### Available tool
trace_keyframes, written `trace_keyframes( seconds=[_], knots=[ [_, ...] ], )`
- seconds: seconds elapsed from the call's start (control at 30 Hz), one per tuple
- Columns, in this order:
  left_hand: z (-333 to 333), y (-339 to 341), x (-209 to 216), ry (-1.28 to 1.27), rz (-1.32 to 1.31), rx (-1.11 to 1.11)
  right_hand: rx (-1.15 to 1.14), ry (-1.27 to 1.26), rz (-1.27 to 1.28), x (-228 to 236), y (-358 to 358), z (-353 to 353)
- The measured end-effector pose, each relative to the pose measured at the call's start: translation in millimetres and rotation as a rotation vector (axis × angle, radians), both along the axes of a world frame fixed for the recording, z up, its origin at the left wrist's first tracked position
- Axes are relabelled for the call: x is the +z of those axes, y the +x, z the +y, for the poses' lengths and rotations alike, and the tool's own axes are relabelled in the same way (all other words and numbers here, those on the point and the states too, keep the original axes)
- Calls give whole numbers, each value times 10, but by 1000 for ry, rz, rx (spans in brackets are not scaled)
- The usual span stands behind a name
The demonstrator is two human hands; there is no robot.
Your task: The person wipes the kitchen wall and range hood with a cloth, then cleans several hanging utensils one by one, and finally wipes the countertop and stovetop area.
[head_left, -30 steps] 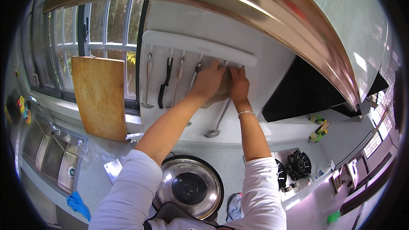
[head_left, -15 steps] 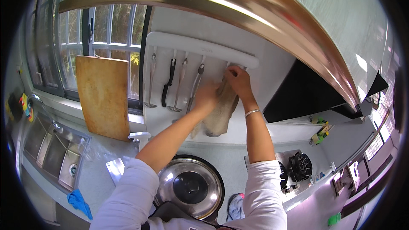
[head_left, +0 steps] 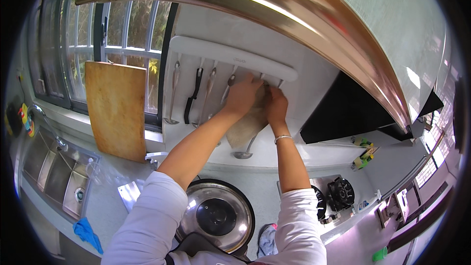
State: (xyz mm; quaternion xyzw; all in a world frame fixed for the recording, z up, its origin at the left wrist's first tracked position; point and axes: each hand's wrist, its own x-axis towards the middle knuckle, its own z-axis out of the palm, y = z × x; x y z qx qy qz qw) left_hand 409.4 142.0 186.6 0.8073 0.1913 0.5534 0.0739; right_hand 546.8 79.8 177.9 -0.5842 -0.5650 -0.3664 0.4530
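Observation:
A limp grey-brown cloth hangs from my two raised hands, just under a white hook rail on the wall. My left hand grips the cloth's upper left part, its fingertips up near the rail. Beside it my right hand is closed on the cloth's upper right edge. A ladle shows its bowl below the cloth, which hides most of its handle. To the left of my hands hang several metal utensils and a black-handled one.
Below my arms stands a lidded pan. A wooden board leans by the window, above the sink. A gas stove is at right, and the range hood juts out overhead. A cleaver blade lies on the counter.
My left hand has moved up and right, close to my right hand. The cloth has shifted and bunched higher, baring the ladle's bowl and lower handle. My right hand has come down a little.

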Motion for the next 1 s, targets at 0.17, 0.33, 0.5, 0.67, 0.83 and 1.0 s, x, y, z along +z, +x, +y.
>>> trace_keyframes(
  seconds=[0.17, 0.33, 0.5, 0.67, 0.83, 1.0],
  knots=[
    [-68, 45, -196, -60, -131, -7, 46, -142, 133, -69, -70, -8],
    [29, 99, -720, -161, -82, 4, 215, -71, 48, 245, -211, 72],
    [-265, -8, -545, -312, -54, -90, 140, -80, 107, 218, -209, 48],
    [-72, 29, -108, -176, -139, -76, -33, -237, 165, -104, -100, -24],
    [-79, 93, -84, -146, -88, -90, -198, -344, 124, -42, 8, -131],
    [-171, 82, -635, -326, -41, -144, 161, -76, 205, 324, -327, -84]
  ],
)
